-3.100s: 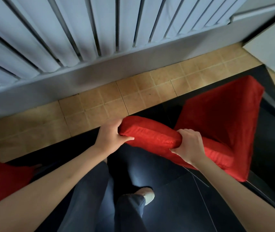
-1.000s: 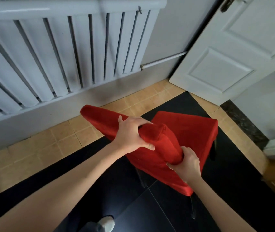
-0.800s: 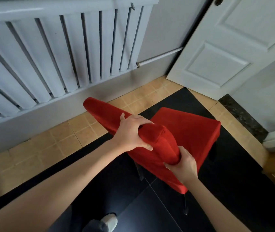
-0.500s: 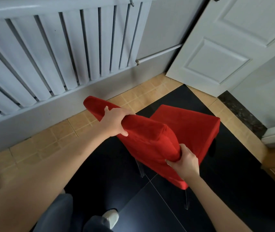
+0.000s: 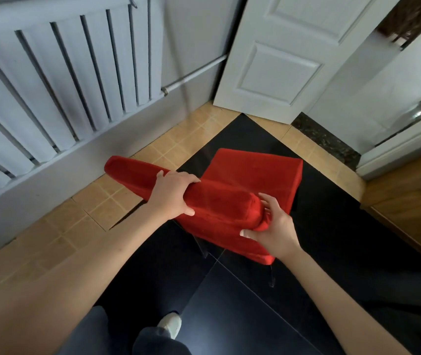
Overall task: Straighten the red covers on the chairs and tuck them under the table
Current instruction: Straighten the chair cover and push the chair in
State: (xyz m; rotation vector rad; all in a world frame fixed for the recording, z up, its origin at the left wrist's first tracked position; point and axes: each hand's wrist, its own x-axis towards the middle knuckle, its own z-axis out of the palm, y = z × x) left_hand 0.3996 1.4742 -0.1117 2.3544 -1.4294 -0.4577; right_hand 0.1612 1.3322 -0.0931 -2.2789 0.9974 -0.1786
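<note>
Gripping the red cover's (image 5: 219,201) top edge, left hand (image 5: 172,194); right hand (image 5: 273,226) pinching its corner.

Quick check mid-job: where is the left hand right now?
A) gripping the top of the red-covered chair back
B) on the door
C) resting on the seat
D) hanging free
A: the left hand wraps over the top edge of the red-covered chair back, while the right hand pinches the cover at its end.
</note>
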